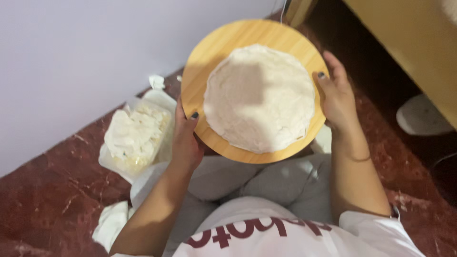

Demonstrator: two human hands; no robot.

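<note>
Red marble floor (57,200), white wall: left hand (184,143) and right hand (339,97) each closed on round wooden board (209,52) carrying flat dough disc (259,97).

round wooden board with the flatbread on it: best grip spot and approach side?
Grip the round wooden board at its bare rim, from two opposite sides, thumbs on top, as the left hand and right hand do now. The flatbread covers the middle, leaving only a rim band free, and an even two-sided hold probably keeps the board level so the flatbread stays put.
</note>
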